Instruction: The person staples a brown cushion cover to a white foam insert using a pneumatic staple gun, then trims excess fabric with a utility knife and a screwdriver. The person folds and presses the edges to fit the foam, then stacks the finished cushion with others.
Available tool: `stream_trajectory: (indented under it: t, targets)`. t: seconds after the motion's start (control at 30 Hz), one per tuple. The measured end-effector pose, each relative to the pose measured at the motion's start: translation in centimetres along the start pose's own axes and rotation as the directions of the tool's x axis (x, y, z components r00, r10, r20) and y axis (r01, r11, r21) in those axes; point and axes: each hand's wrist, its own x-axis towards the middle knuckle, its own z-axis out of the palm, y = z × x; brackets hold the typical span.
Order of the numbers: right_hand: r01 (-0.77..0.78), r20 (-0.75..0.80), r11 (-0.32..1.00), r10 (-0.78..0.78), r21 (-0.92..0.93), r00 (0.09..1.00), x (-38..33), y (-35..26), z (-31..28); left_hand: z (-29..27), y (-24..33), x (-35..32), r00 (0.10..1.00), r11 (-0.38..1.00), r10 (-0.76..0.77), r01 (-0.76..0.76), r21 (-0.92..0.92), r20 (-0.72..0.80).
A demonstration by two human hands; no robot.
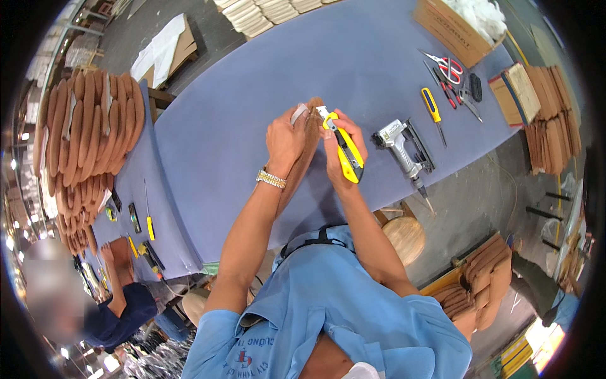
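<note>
My left hand [285,136] grips a long brown upholstered piece [302,161] that stands on edge on the blue-grey table [252,95]; a white scrap sticks out above my fingers. A metal watch band circles that wrist. My right hand [344,151] holds a yellow utility knife [346,151], its blade end against the top of the brown piece, right beside my left fingers.
A grey pneumatic stapler [404,148], a yellow-handled screwdriver [432,107], red scissors [449,66] and pliers lie to the right. Cardboard box [451,28] at the far right corner. Brown padded pieces are stacked at left [88,132] and right [552,120]. Another person [117,297] works lower left. A wooden stool [404,237] stands below the table.
</note>
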Motion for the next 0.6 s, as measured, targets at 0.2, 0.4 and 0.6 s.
stream_trajectory:
  t: [0.2,0.4,0.6]
  targets:
    - [0.150,-0.033,0.964,-0.161,-0.218,0.986,-1.4,0.6,1.8,-0.7,-0.1,1.1,0.989,0.993,0.118,-0.119,0.009,0.089]
    - [0.165,-0.018,0.931,-0.180,-0.327,0.983,-1.7,-0.4,2.7,-0.9,-1.3,1.4,0.978,0.979,0.192,-0.197,0.057,0.086]
    - [0.164,-0.003,0.906,-0.179,-0.391,0.984,-1.3,-0.6,3.1,-0.8,-1.4,1.1,0.985,0.985,0.169,-0.170,0.030,0.035]
